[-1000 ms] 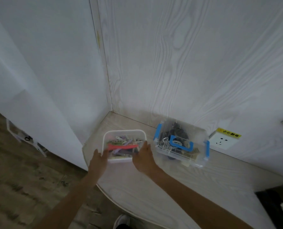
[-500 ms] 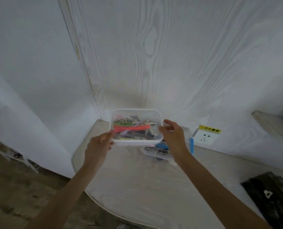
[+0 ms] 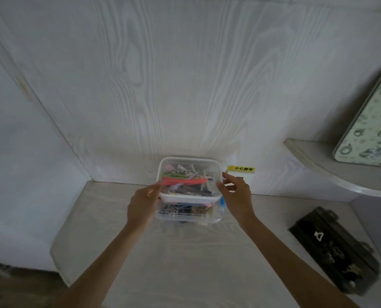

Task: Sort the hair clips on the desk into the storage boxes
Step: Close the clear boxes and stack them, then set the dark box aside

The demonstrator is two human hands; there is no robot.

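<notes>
A white open storage box (image 3: pixel 190 198) full of hair clips, with a red clip (image 3: pixel 184 181) on top, sits stacked on the clear lidded box with blue latches (image 3: pixel 189 215) at the back of the desk (image 3: pixel 185 258). My left hand (image 3: pixel 144 202) grips the white box's left edge, thumb on the rim. My right hand (image 3: pixel 237 194) is at the box's right edge, thumb and fingers spread and touching or just off the rim.
A dark case (image 3: pixel 336 250) lies on the desk at the right. A wall socket with a yellow label (image 3: pixel 241 169) is behind the boxes. A curved shelf (image 3: pixel 331 172) at the right carries a patterned tin (image 3: pixel 369 125). The desk's left edge drops to the floor.
Both hands lifted the white box from the desk's left side, carried it right and set it on top of the clear lidded box. The right hand's fingers have loosened.
</notes>
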